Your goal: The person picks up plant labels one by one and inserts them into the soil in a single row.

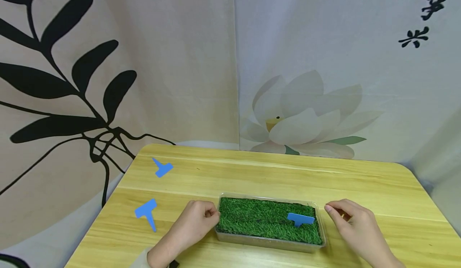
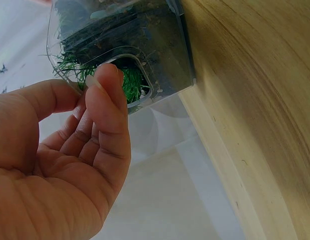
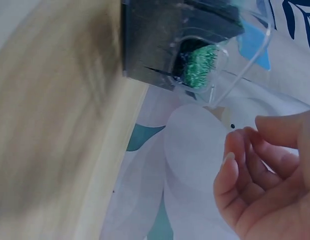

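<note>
Artificial grass (image 1: 259, 219) fills a clear plastic box (image 1: 266, 243) near the table's front. A blue T-shaped plant label (image 1: 301, 218) stands upright in the grass toward its right end. My left hand (image 1: 196, 218) is at the box's left end, fingers bent, with thumb and index fingertips right at the rim. In the left wrist view, those fingertips overlap the cut-out in the box's end wall; I cannot tell whether they pinch the rim. Beyond the right end, my right hand (image 1: 354, 224) hovers apart from the box. Its fingers curl loosely around nothing in the right wrist view.
Two more blue T-shaped labels lie on the wooden table (image 1: 201, 172) at the left: one label (image 1: 163, 168) near the back corner, another label (image 1: 147, 213) closer to my left hand. A printed curtain (image 1: 191, 60) hangs behind the table's back edge.
</note>
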`<state>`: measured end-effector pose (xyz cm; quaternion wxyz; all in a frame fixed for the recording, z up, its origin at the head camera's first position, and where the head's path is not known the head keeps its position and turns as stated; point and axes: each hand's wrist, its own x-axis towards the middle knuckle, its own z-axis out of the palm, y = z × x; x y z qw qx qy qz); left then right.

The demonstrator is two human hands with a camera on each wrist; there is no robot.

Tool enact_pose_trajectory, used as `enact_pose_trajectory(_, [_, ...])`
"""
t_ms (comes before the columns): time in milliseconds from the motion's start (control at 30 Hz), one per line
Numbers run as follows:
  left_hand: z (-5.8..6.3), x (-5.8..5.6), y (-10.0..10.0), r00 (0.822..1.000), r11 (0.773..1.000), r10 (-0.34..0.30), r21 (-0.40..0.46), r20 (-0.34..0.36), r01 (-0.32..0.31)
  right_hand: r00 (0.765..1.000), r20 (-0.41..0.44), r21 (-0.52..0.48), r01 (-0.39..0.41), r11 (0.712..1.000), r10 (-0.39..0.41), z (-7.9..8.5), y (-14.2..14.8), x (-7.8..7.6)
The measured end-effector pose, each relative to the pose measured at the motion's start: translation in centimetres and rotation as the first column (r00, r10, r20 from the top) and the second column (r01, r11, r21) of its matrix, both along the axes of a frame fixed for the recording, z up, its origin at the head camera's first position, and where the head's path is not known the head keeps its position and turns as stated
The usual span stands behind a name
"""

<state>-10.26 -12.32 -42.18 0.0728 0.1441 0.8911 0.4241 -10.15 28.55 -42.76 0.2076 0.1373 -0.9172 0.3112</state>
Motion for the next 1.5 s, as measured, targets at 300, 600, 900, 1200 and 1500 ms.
enact_pose_trajectory(300, [0.1, 0.0, 0.0, 1.0, 1.0, 0.007, 0.009, 0.029, -0.007, 0.952, 0.306, -0.03, 0.045, 0.999, -0.034, -0.4, 0.0, 0.5])
enact_pose_trajectory(600, [0.0, 0.0, -0.1, 0.999, 1.0, 0.013, 0.004, 0.033, -0.013, 0.896, 0.444, -0.051, -0.001, 0.999, 0.023, -0.7, -0.3, 0.5])
enact_pose_trajectory(900, [0.0, 0.1, 0.0, 0.999, 1.0, 0.019, 0.005, 0.033, -0.019, 0.89, 0.454, -0.051, -0.026, 0.998, 0.046, -1.0, -0.5, 0.5])
enact_pose_trajectory(1200, [0.0, 0.1, 0.0, 1.0, 1.0, 0.018, 0.004, 0.024, -0.018, 0.898, 0.435, -0.065, -0.039, 0.997, 0.063, -1.2, -0.5, 0.5])
enact_pose_trajectory(1500, [0.2, 0.1, -0.1, 1.0, 1.0, 0.009, -0.003, 0.023, -0.009, 0.892, 0.448, -0.069, -0.038, 0.997, 0.065, -0.8, -0.6, 0.5])
